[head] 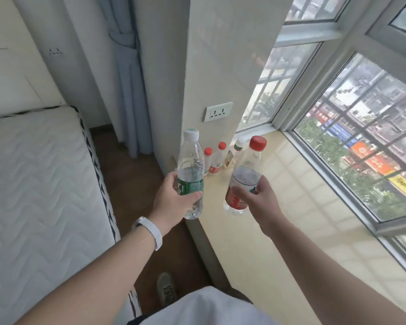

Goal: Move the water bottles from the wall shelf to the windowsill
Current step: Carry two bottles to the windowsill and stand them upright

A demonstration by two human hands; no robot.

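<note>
My left hand (pixel 174 198) grips a clear bottle with a green label and white-green cap (pixel 190 170), held upright just above the windowsill's near edge. My right hand (pixel 259 198) grips a clear bottle with a red label and red cap (pixel 245 177), tilted slightly over the cream windowsill (pixel 279 231). At the far end of the sill, against the wall, stand two small red-capped bottles (pixel 217 158) and a white-capped bottle (pixel 238 148). The wall shelf is not in view.
A bare white mattress (pixel 38 184) fills the left side, with a narrow strip of brown floor (pixel 131 184) between it and the sill. A wall socket (pixel 218 111) sits above the standing bottles. The window (pixel 361 137) borders the sill on the right.
</note>
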